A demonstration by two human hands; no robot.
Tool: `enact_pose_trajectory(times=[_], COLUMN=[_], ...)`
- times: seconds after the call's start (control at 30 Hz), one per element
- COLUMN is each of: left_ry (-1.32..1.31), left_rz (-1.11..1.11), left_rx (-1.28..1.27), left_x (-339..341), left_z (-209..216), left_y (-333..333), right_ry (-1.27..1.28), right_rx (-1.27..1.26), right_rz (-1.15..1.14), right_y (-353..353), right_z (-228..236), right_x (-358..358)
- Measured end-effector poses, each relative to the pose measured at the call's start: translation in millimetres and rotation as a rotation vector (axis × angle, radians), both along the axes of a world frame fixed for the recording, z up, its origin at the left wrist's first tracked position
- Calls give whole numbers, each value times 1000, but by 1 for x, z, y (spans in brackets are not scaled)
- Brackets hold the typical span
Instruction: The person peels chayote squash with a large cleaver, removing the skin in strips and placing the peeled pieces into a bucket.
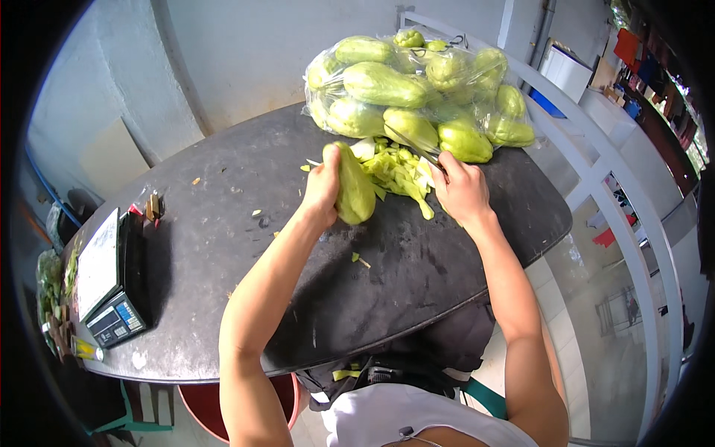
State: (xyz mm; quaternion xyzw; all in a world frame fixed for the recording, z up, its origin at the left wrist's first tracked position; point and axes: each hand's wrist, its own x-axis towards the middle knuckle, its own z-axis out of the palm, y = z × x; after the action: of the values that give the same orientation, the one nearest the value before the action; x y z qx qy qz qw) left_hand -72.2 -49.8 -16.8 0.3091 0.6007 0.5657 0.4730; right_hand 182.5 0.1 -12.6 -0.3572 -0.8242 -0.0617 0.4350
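A pale green chayote (354,186) is gripped upright in my left hand (322,181), above the dark table (223,231). My right hand (459,188) is closed on the handle of a knife (410,141), whose thin blade points up and to the left. Between the two hands lies a heap of green peelings (402,170) on the tabletop. Right behind the peelings, a clear plastic bag (424,89) bulges with several more chayotes, some at its open front. The blade passes in front of one of these, apart from the chayote in my left hand.
At the table's left edge stands a black digital scale (119,313) with a light plate. Small scraps (361,259) dot the tabletop. A red bucket (201,410) sits on the floor under the near edge. A grey metal railing (603,164) runs along the right.
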Motion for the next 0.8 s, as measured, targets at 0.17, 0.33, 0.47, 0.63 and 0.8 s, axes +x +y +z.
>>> enact_pose_trajectory(times=[0.17, 0.33, 0.47, 0.63, 0.8], left_ry=[-561, -257, 273, 406, 442], left_rz=[-181, -161, -150, -73, -104], left_rx=[380, 379, 505, 541, 573], left_x=[-8, 37, 29, 28, 15], left_z=[14, -16, -19, -6, -6], left_y=[-1, 5, 4, -8, -14], right_ry=[63, 33, -98, -220, -272], right_rx=[-44, 130, 345, 458, 520], right_rz=[32, 1, 83, 169, 191], right_y=[-3, -3, -11, -23, -26], right_z=[1, 0, 4, 3, 8], right_x=[-1, 2, -3, -27, -43])
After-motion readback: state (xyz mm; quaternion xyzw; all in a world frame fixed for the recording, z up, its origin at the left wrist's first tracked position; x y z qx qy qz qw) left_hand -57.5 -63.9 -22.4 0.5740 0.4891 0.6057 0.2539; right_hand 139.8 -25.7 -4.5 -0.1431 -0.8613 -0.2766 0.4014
